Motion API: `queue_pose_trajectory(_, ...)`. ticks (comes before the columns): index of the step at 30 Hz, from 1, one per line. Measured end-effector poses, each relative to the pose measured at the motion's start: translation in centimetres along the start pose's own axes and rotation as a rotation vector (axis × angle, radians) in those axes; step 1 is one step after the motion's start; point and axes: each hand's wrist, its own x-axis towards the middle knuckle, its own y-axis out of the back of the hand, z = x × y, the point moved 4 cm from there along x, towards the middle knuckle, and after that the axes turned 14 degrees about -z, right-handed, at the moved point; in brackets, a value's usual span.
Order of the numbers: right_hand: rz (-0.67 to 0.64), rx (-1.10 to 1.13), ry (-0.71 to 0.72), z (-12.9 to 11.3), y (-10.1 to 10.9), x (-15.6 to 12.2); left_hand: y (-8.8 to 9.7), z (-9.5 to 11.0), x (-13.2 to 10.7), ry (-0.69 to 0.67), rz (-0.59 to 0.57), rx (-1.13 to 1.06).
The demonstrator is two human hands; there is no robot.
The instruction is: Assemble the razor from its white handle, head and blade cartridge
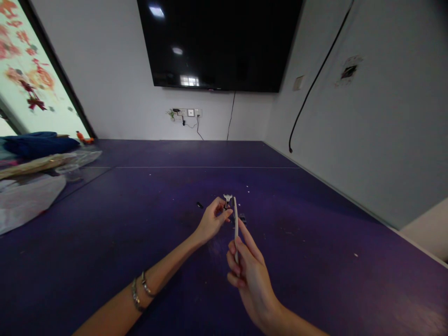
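On my screen I have the left hand [212, 221] pinching a metal piece [227, 198] just beside the strip [236, 219] that the right hand [255, 275] grips, fingers curled tight.

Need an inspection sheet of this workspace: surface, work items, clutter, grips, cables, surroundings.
Surface: purple tabletop, scattered pale flecks.
Work items: small silver-coloured piece; pale thin piece, seen edge-on. Exact identities unclear.
Clutter: blue cloth and plastic bag at the left; small black piece left of the hands; dark piece beyond the right-hand fingers.
Grips: left hand pinches the silver-coloured piece; right hand holds the pale thin piece roughly upright.
Cables: black cable hanging along the right wall; thin cord below the television.
Surroundings: wall-mounted television, wall sockets, wall hole.
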Motion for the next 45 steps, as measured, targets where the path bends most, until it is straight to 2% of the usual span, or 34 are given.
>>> queue_pose_trajectory(4,-0.001,-0.023,0.020,-0.2,0.0,-0.3,0.5,0.0,0.3,0.037,0.033,-0.029)
queue_pose_trajectory(8,-0.090,-0.154,0.190,-3.7,0.2,1.5,0.9,-0.2,0.5,0.086,0.048,-0.036)
queue_pose_trajectory(12,-0.144,-0.443,0.415,-8.2,1.4,3.7,0.9,-0.6,0.5,0.120,0.031,-0.089)
queue_pose_trajectory(15,-0.136,-0.689,0.424,-10.5,3.1,5.2,0.6,-0.7,0.3,0.111,0.002,-0.161)
queue_pose_trajectory(19,0.033,-1.146,0.408,-12.4,6.2,6.9,0.2,-0.5,0.0,0.114,-0.037,-0.261)
queue_pose_trajectory(23,0.160,-1.481,0.338,-12.6,8.0,7.9,-0.2,-0.2,-0.2,0.119,-0.077,-0.317)
queue_pose_trajectory(30,0.113,-1.687,0.345,-11.4,6.3,7.4,-0.7,-0.6,-0.6,0.123,-0.122,-0.393)
queue_pose_trajectory(34,0.140,-1.706,0.355,-11.5,6.7,7.6,-0.7,-0.3,-0.6,0.085,-0.138,-0.456)
queue_pose_trajectory(39,0.131,-1.613,0.392,-11.4,7.1,7.6,-0.9,-0.1,-0.7,0.087,-0.134,-0.484)
queue_pose_trajectory(45,0.125,-1.610,0.411,-10.9,7.3,7.7,-1.5,-0.1,-0.9,0.088,-0.197,-0.569)
